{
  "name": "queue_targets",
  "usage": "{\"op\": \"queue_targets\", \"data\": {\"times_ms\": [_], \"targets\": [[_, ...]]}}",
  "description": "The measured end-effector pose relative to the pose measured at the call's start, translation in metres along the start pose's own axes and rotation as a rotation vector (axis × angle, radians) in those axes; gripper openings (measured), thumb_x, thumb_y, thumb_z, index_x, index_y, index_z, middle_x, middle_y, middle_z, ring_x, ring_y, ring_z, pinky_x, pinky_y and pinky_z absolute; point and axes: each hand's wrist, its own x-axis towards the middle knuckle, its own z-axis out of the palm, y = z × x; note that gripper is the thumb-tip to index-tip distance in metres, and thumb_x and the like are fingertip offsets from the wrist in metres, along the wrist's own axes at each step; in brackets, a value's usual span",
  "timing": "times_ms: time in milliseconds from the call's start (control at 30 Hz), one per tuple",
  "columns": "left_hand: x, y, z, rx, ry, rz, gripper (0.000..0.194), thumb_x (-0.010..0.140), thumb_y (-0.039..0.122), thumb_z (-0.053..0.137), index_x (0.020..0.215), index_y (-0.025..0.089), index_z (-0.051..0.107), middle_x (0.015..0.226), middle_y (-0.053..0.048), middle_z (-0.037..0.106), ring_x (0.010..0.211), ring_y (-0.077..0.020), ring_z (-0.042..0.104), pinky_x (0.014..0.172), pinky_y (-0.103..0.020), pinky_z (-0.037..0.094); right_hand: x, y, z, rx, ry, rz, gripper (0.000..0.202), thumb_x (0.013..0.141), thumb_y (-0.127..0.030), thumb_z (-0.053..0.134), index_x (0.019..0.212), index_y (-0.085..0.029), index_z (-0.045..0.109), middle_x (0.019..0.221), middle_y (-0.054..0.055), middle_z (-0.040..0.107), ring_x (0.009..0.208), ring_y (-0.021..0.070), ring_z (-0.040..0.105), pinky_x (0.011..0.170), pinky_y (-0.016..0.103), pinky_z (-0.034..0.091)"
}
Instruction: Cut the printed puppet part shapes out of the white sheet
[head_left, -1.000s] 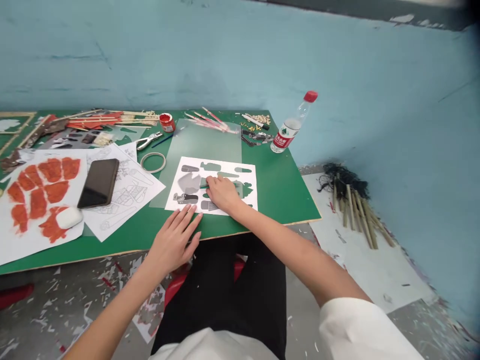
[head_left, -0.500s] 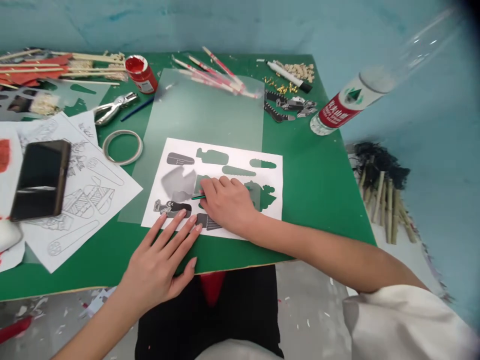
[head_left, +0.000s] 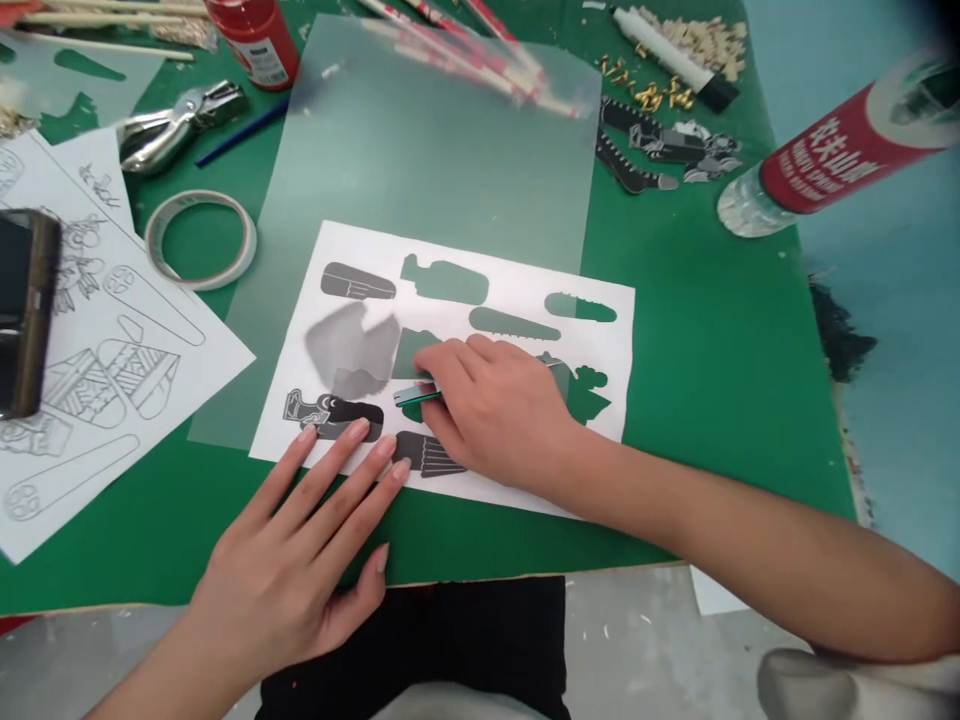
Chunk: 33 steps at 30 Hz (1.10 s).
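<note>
A white paper sheet (head_left: 457, 245) with dark printed figures and cut-out holes, green showing through them, lies on a translucent plastic sheet (head_left: 450, 170). My left hand (head_left: 300, 555) is spread flat, its fingertips on the sheet's lower edge by a dark printed figure (head_left: 349, 418). Over the middle of the paper, my right hand (head_left: 495, 410) is closed round a slim craft knife (head_left: 420, 396) with a green edge; most of the knife is hidden in the hand. Left of it is a blurred grey shape (head_left: 352, 350) on the paper.
A tape roll (head_left: 244, 255), hole punch (head_left: 180, 125), line drawings (head_left: 187, 330) and phone (head_left: 37, 310) lie to the left. At the back are a red paint jar (head_left: 262, 55) and sticks (head_left: 517, 60). A marker (head_left: 675, 58), dark cut pieces (head_left: 675, 150) and bottle (head_left: 825, 150) stand or lie right.
My view has moved closer and tilted down. The right hand has shifted a little over the sheet, and more of the knife's tip shows. My left hand stays flat on the paper.
</note>
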Motion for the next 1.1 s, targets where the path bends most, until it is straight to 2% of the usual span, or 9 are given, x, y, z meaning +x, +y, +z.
{"op": "queue_targets", "data": {"times_ms": [167, 500, 1100], "targets": [[0.0002, -0.0004, -0.0007, 0.004, -0.003, 0.006, 0.051, 0.098, 0.023, 0.062, 0.146, 0.006, 0.064, 0.152, -0.015, 0.065, 0.154, -0.0361, 0.048, 0.134, -0.055, 0.031, -0.0004, -0.0029, 0.0024, -0.051, 0.060, -0.017, 0.016, 0.103, -0.022, 0.050, 0.105, -0.014, 0.064, 0.084, 0.003, 0.068, 0.074, 0.0208, 0.057, 0.067, 0.035, 0.042], [-0.0011, -0.0004, -0.0007, 0.025, -0.031, -0.002, 0.052, 0.100, 0.024, 0.061, 0.148, 0.007, 0.062, 0.154, -0.015, 0.064, 0.157, -0.0365, 0.045, 0.134, -0.056, 0.030, -0.0010, -0.0044, 0.0023, -0.063, 0.053, -0.009, 0.013, 0.103, -0.022, 0.051, 0.104, -0.015, 0.062, 0.085, 0.003, 0.069, 0.077, 0.0211, 0.059, 0.069, 0.034, 0.043], [-0.0042, -0.0009, -0.0004, 0.028, -0.025, 0.027, 0.055, 0.097, 0.019, 0.065, 0.149, 0.003, 0.059, 0.151, -0.018, 0.065, 0.155, -0.0386, 0.048, 0.132, -0.061, 0.033, -0.0009, -0.0052, 0.0037, -0.053, 0.077, -0.003, 0.016, 0.102, -0.021, 0.050, 0.106, -0.014, 0.063, 0.086, 0.003, 0.070, 0.076, 0.0211, 0.059, 0.069, 0.035, 0.042]]}}
